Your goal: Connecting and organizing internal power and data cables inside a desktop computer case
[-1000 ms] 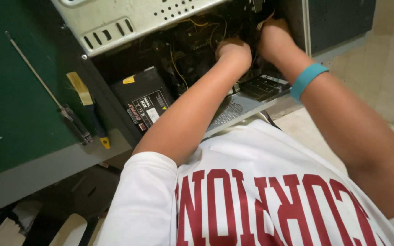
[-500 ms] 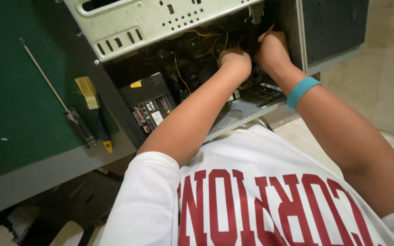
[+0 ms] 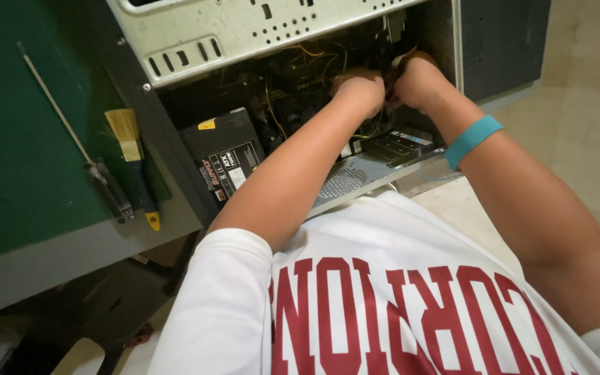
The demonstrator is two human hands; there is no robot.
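An open computer case [image 3: 244, 31] lies on a green workbench [image 3: 15, 173], its inside dark and full of yellow and black wires [image 3: 293, 83]. Both my hands reach deep into it. My left hand [image 3: 359, 90] is curled among the wires near the middle. Close beside it, my right hand [image 3: 418, 80], with a teal band on the wrist, is closed around a bundle of cables by the case's right wall. The fingertips of both hands are hidden in the dark. A black power supply box [image 3: 223, 156] sits at the lower left of the case.
A long screwdriver [image 3: 78, 139] and a small paintbrush [image 3: 133, 160] lie on the green bench left of the case. A perforated metal plate [image 3: 342, 184] lies at the case's near edge. Beige floor [image 3: 585, 104] shows to the right.
The view has shifted slightly, so the case sits higher and more to the left. Both hands stay inside the case, close together among the wires.
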